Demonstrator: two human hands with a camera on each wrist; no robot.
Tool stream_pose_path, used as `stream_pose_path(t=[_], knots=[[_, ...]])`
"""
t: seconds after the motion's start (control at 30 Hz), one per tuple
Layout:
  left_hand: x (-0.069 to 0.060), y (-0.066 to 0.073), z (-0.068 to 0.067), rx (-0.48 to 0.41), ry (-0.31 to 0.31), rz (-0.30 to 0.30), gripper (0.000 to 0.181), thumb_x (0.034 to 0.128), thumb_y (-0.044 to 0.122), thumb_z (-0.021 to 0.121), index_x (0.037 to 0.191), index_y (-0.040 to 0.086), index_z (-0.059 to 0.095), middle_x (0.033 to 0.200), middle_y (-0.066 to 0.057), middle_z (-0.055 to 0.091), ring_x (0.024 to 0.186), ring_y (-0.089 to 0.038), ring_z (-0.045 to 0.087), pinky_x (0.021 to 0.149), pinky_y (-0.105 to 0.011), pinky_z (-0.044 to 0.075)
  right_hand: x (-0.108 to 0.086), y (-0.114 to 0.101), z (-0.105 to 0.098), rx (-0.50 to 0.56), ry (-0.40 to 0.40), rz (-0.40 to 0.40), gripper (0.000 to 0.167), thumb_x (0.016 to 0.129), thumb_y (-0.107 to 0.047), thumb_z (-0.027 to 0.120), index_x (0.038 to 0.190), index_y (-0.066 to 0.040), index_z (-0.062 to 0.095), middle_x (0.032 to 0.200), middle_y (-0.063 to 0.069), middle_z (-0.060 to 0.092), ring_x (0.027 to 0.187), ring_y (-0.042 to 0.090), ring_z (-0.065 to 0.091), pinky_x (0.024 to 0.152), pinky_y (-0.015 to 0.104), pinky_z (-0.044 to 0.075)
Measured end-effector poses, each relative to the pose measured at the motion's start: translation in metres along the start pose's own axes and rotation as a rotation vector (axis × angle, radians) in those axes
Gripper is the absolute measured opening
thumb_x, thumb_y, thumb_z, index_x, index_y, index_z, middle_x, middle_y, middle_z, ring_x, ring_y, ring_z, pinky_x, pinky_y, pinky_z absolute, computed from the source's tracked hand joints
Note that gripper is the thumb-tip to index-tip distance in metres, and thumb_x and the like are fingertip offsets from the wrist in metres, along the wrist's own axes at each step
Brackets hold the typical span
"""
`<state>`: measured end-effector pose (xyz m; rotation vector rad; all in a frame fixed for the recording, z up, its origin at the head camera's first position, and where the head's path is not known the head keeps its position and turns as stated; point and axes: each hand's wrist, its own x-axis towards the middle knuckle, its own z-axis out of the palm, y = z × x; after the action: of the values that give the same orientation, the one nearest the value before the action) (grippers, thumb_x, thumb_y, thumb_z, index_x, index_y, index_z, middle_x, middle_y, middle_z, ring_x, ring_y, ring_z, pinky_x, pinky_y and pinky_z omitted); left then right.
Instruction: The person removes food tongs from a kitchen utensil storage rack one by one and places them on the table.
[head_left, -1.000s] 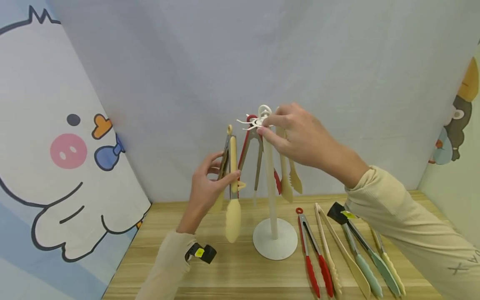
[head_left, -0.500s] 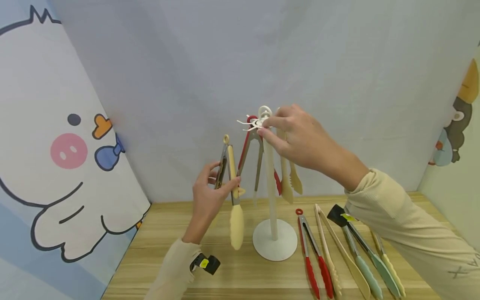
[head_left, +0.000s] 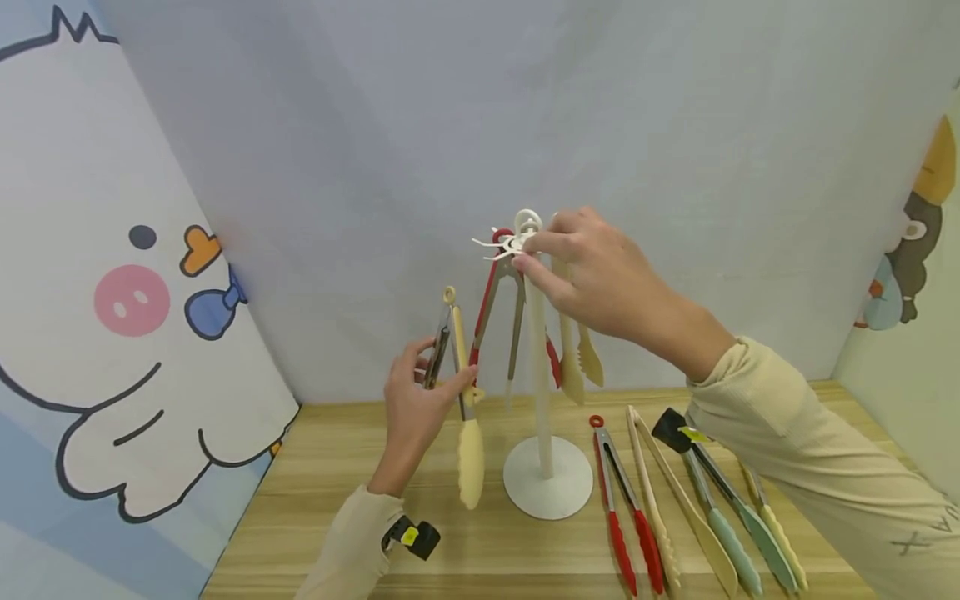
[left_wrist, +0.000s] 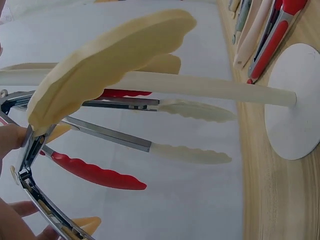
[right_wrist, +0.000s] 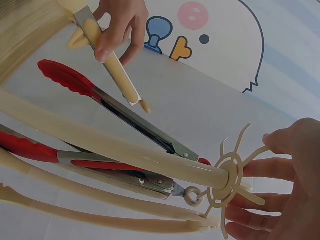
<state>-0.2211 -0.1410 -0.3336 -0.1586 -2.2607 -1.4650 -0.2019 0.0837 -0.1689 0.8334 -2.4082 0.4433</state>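
My left hand (head_left: 416, 404) holds a pair of cream-yellow tongs (head_left: 471, 467) with metal arms, left of a white hanging stand (head_left: 540, 367). Its ring end points up and its arms are spread apart. In the left wrist view, one scalloped head (left_wrist: 105, 60) of these tongs is close to the camera. At the stand's top, my right hand (head_left: 603, 279) pinches the hook ring (head_left: 515, 243) between thumb and fingers. Red-handled tongs (head_left: 486, 308) hang from the ring, and cream tongs (head_left: 572, 379) hang behind my right hand. In the right wrist view, several hooks stick out around the pole (right_wrist: 125, 150).
The stand's round white base (head_left: 548, 500) rests on a wooden tabletop (head_left: 337, 500). To its right lie red tongs (head_left: 617, 517), beige tongs (head_left: 697, 517), mint-green tongs (head_left: 738, 542) and pale yellow tongs (head_left: 783, 533). A grey backdrop (head_left: 375, 167) rises behind the table.
My left hand has lowered the cream-yellow tongs, with their ring end dropping away from the hook ring. My right hand stays at the top of the stand.
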Motion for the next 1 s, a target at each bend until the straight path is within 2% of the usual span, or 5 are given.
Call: stream_pose_path(t=[0.17, 0.47, 0.8, 1.0], knots=[[-0.002, -0.006, 0.001, 0.016, -0.004, -0.046, 0.063, 0.0712, 0.04, 0.081, 0.125, 0.018, 0.057, 0.098, -0.01, 0.051, 0.081, -0.025, 0.044, 0.064, -0.035, 0.038, 0.0, 0.0, 0.0, -0.001, -0.002, -0.003, 0.025, 0.096, -0.027, 0.054, 0.103, -0.01, 0.071, 0.095, 0.008, 0.06, 0.084, 0.025, 0.048, 0.068, 0.037, 0.041], [-0.006, -0.011, 0.004, 0.072, -0.009, -0.073, 0.065, 0.0697, 0.043, 0.081, 0.125, 0.018, 0.057, 0.096, -0.009, 0.05, 0.074, -0.021, 0.045, 0.06, -0.033, 0.039, 0.001, 0.001, 0.001, 0.009, 0.009, -0.026, 0.024, 0.096, -0.024, 0.053, 0.101, -0.008, 0.071, 0.092, 0.008, 0.059, 0.084, 0.024, 0.048, 0.072, 0.038, 0.039], [-0.011, -0.019, 0.008, 0.125, -0.006, -0.138, 0.064, 0.0684, 0.042, 0.082, 0.124, 0.02, 0.057, 0.099, -0.008, 0.05, 0.079, -0.023, 0.047, 0.06, -0.034, 0.038, 0.001, 0.0, 0.001, 0.012, 0.007, -0.028, 0.025, 0.096, -0.024, 0.053, 0.101, -0.008, 0.071, 0.091, 0.008, 0.058, 0.083, 0.024, 0.048, 0.073, 0.038, 0.038], [-0.015, -0.025, 0.01, 0.131, -0.024, -0.16, 0.067, 0.0693, 0.046, 0.081, 0.126, 0.02, 0.057, 0.099, -0.009, 0.05, 0.08, -0.023, 0.046, 0.061, -0.034, 0.037, 0.001, 0.001, 0.001, 0.017, 0.013, -0.029, 0.024, 0.096, -0.024, 0.054, 0.101, -0.008, 0.071, 0.091, 0.008, 0.059, 0.083, 0.024, 0.049, 0.074, 0.038, 0.037]])
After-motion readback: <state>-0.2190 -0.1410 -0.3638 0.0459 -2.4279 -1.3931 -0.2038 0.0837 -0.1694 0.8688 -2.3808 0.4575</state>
